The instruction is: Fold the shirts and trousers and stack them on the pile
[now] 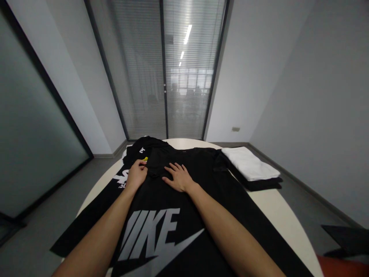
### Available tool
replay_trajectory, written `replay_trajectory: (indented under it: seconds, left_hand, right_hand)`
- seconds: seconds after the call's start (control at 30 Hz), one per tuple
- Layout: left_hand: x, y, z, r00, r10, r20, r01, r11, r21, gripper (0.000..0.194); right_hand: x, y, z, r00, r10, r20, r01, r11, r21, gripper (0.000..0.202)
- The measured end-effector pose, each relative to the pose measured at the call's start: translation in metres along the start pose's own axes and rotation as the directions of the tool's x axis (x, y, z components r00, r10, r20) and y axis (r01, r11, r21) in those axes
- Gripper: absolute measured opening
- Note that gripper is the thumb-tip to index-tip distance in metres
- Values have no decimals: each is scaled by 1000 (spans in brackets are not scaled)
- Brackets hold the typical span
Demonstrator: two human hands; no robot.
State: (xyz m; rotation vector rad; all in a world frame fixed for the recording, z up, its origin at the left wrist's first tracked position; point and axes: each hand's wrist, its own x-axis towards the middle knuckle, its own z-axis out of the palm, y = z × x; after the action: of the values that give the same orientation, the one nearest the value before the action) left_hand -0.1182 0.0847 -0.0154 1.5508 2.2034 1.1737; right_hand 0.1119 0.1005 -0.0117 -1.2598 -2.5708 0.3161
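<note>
"Shirt (198,204), black, lying across the table (278,215), both hands on it! Which step?"

"Straightening the sleeve (157,163), I'd judge: left hand (137,175) curled, fingertips seemingly pinching its edge; right hand (179,177) spread flat on the fabric, gripping nothing."

"And the next move?"

"Calls for a steady right palm, I reckon, while the left draws that edge smooth, clear of the printed garment (105,198) beside it."
</note>
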Motion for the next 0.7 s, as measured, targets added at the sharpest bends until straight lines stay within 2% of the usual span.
replay_trajectory:
  seconds: [0.1,0.23,0.37,0.47,0.6,0.7]
  left_hand:
    - [-1,1,1,998,68,14,-68,998,-8,30]
    - [-1,7,1,996,94,10,-94,995,22,32]
    - [-6,19,0,990,138,18,-138,989,52,33]
    - [-17,29,-2,973,231,15,-232,967,108,34]
    - [-33,43,-4,913,406,24,-399,883,247,34]
    - [-42,53,-4,910,411,52,-408,868,282,31]
  right_hand:
    - [0,0,0,1000,0,13,0,1000,12,68]
    - [0,-1,-1,1000,0,-7,0,1000,15,67]
    - [-1,-1,0,1000,-13,-27,13,1000,26,65]
    - [1,1,1,996,-39,-85,43,998,50,58]
    - [11,6,-3,976,-58,-211,103,973,208,44]
    - [27,8,-8,968,23,-252,87,905,416,36]
